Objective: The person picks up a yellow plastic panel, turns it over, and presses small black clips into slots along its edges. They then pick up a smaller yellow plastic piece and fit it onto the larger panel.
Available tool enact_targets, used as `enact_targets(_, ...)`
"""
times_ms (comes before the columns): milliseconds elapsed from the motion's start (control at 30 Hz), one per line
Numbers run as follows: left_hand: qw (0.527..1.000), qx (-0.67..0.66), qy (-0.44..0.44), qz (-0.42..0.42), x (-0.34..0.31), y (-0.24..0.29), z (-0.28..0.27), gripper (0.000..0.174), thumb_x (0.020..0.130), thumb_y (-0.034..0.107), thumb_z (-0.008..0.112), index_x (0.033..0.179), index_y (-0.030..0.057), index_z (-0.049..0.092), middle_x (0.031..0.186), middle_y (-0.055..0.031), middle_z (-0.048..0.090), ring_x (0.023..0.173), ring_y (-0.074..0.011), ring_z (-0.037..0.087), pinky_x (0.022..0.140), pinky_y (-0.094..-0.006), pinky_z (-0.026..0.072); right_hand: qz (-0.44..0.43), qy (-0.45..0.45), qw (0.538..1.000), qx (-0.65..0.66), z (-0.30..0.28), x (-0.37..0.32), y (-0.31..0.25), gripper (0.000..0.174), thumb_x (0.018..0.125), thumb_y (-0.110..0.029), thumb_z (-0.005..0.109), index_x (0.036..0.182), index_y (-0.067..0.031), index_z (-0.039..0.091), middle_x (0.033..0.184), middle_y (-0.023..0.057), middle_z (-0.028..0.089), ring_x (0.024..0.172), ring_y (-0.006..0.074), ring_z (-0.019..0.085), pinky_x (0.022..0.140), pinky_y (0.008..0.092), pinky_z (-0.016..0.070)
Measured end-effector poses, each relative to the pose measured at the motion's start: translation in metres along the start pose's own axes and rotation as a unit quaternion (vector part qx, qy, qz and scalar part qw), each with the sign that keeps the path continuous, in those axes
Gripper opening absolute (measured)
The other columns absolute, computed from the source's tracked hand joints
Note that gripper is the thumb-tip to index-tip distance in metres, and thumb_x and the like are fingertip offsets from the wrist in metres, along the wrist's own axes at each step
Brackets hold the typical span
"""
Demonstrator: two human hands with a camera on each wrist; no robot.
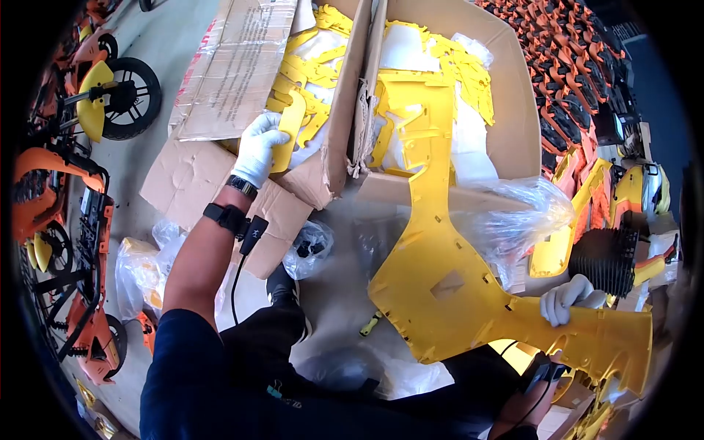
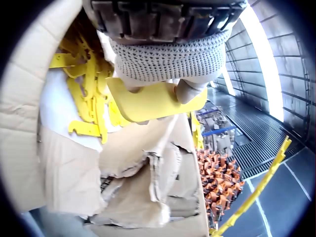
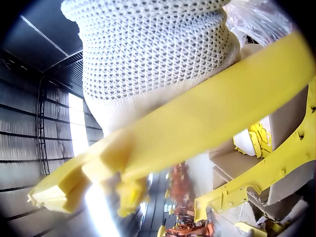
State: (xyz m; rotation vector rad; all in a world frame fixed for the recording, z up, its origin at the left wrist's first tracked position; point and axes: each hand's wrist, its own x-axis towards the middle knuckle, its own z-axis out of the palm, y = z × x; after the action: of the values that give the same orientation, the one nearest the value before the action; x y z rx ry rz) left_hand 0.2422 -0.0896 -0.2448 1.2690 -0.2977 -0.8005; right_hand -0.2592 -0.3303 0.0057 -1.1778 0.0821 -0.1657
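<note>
My gloved left hand (image 1: 257,150) pinches a small flat yellow plastic piece (image 1: 291,125) with rounded ends, above the left cardboard box (image 1: 336,132). In the left wrist view, thumb and fingertips lie on opposite sides of this yellow piece (image 2: 148,102). At the right, my gloved right hand (image 1: 565,299) grips the narrow arm of a large branching yellow plastic panel (image 1: 433,264), its fingers bent over the edge. The panel spreads across the front, its far end overlapping the right cardboard box (image 1: 506,117) in the head view. My right thumb is hidden behind the panel.
Both boxes hold small yellow parts (image 1: 469,81) and white foam sheets. Clear plastic film (image 1: 521,220) hangs over the right box's near edge. Orange scooter frames (image 1: 88,279) stand at left; stacked orange parts (image 1: 557,73) are at back right. A small tool (image 1: 370,324) lies on the floor.
</note>
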Motion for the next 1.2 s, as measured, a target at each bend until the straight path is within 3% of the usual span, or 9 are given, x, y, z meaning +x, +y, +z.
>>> enact_targets(267,0.974,-0.008,-0.225,0.007,-0.080,0.131,0.095,0.064,0.077,0.008,0.076,0.135,0.0031,0.048,0.089,-0.0057,0.062,0.058,-0.0109,0.053,0.051,-0.0257,0.0422,-0.018,-0.206,0.978,0.020,-0.004,0.002,-0.030,0.045,0.108,-0.041,0.042,0.110,0.0018,0.054,0.059,0.0046,0.055,0.048,0.0175,0.051,0.051,0.0312,0.0400)
enact_targets(333,0.940,-0.051,-0.333,-0.051,-0.109,0.169,0.105,0.073,0.072,0.007,0.079,0.138,0.0062,0.047,0.087,-0.0050,0.061,0.055,-0.0110,0.050,0.046,-0.0252,0.0375,-0.082,-0.135,0.987,0.040,0.006,-0.006,-0.017,0.049,0.107,-0.046,0.041,0.106,0.0004,0.056,0.054,0.0009,0.049,0.042,0.0135,0.043,0.047,0.0284,0.0372)
enact_targets(400,0.909,0.089,-0.406,-0.013,-0.132,0.189,0.110,0.067,0.074,0.013,0.076,0.137,-0.0005,0.057,0.111,-0.0059,0.068,0.098,-0.0087,0.063,0.083,-0.0255,0.0524,-0.115,-0.040,0.990,0.065,0.010,-0.009,0.001,0.049,0.107,-0.047,0.039,0.100,-0.0017,0.056,0.053,-0.0008,0.044,0.042,0.0119,0.040,0.047,0.0273,0.0360)
enact_targets(467,0.887,0.165,-0.407,0.140,-0.166,0.205,0.132,0.067,0.068,0.011,0.082,0.131,0.0000,0.061,0.109,-0.0054,0.069,0.094,-0.0113,0.065,0.082,-0.0281,0.0542,-0.115,0.023,0.988,0.100,0.017,0.004,0.012,0.048,0.107,-0.047,0.038,0.092,-0.0047,0.054,0.054,-0.0019,0.041,0.042,0.0108,0.038,0.049,0.0264,0.0356)
enact_targets(533,0.880,0.108,-0.463,0.011,-0.191,0.215,0.137,0.073,0.063,0.012,0.090,0.129,0.0020,0.062,0.115,-0.0040,0.071,0.101,-0.0129,0.065,0.089,-0.0299,0.0534,-0.063,0.079,0.978,0.183,0.033,0.013,0.023,0.043,0.108,-0.042,0.040,0.084,-0.0082,0.051,0.060,0.0013,0.043,0.045,0.0120,0.041,0.051,0.0255,0.0363)
enact_targets(600,0.876,0.205,-0.436,0.035,-0.222,0.218,0.142,0.086,0.056,0.036,0.099,0.127,0.0038,0.062,0.110,-0.0043,0.071,0.097,-0.0130,0.066,0.086,-0.0300,0.0534,-0.074,0.052,0.977,0.191,0.053,0.028,0.024,0.043,0.106,-0.046,0.047,0.097,-0.0049,0.056,0.060,0.0008,0.047,0.049,0.0123,0.045,0.055,0.0271,0.0396)
enact_targets(800,0.938,0.192,-0.276,0.081,-0.287,0.220,0.123,0.084,0.060,0.028,0.098,0.128,-0.0033,0.060,0.108,-0.0074,0.072,0.094,-0.0136,0.068,0.087,-0.0285,0.0538,-0.107,0.352,0.930,-0.009,-0.016,0.032,0.100,0.025,0.100,-0.028,0.062,0.112,-0.0062,0.062,0.091,0.0074,0.062,0.082,0.0208,0.062,0.071,0.0332,0.0512)
enact_targets(933,0.979,0.094,-0.173,0.057,-0.321,0.232,0.118,0.058,0.073,0.015,0.089,0.123,-0.0025,0.065,0.111,-0.0061,0.072,0.099,-0.0139,0.066,0.089,-0.0303,0.0531,0.033,0.462,0.883,-0.074,-0.035,0.014,0.083,0.021,0.098,-0.019,0.063,0.115,-0.0078,0.062,0.105,0.0073,0.062,0.094,0.0222,0.063,0.078,0.0360,0.0536)
enact_targets(1200,0.983,0.133,-0.018,0.122,-0.323,0.189,0.176,0.045,0.083,0.015,0.078,0.120,-0.0027,0.061,0.108,-0.0087,0.071,0.094,-0.0169,0.068,0.085,-0.0322,0.0550,-0.011,0.117,0.960,-0.254,0.160,0.028,-0.023,0.023,0.096,-0.017,0.061,0.108,0.0019,0.069,0.092,0.0071,0.071,0.069,0.0108,0.064,0.063,0.0238,0.0513)
